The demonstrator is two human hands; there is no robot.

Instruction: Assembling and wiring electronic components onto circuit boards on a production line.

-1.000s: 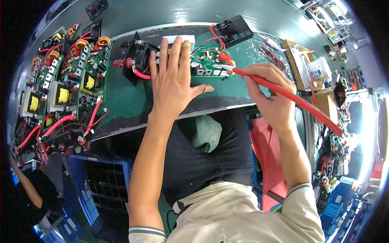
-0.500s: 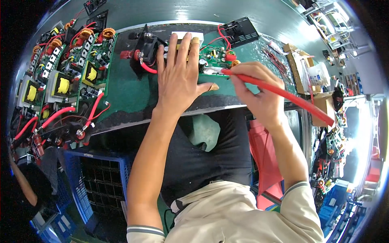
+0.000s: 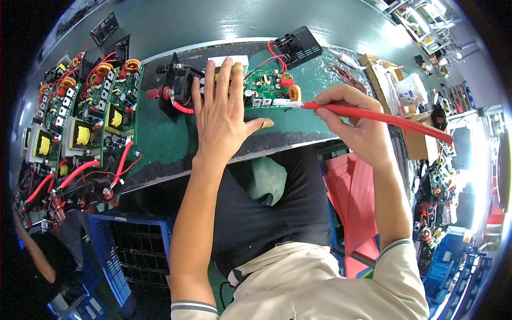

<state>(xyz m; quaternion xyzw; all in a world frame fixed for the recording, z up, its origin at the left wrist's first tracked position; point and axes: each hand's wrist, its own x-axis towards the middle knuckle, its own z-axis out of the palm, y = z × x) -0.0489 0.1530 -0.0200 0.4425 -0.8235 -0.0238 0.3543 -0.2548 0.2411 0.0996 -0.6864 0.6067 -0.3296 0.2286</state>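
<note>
My left hand (image 3: 221, 120) lies flat, fingers stretched out, over the left part of a green circuit board (image 3: 272, 80) on the bench. In my right hand (image 3: 362, 120) is a long red stick (image 3: 394, 119) with a white-smeared tip, held like a pen. That tip touches the board's near edge, close to a copper coil (image 3: 295, 93) and beside white-coated parts (image 3: 281, 102). Red wires join the board to a black vented panel (image 3: 296, 48) behind it. Left of my left hand stands a black fan (image 3: 184, 85) with a red terminal (image 3: 154, 94). Part of the board is hidden under my left hand.
Several similar boards (image 3: 114, 114) with thick red cables stand at the left of the bench. A cardboard box (image 3: 381, 80) and a white tub (image 3: 410, 93) are at the right. Below are a blue crate (image 3: 128, 218) and red sheets (image 3: 349, 197). Another person's arm shows at far left.
My right hand has moved the stick's tip rightward along the board's near edge, toward the coil. My left hand stays on the board. The whole view has shifted slightly.
</note>
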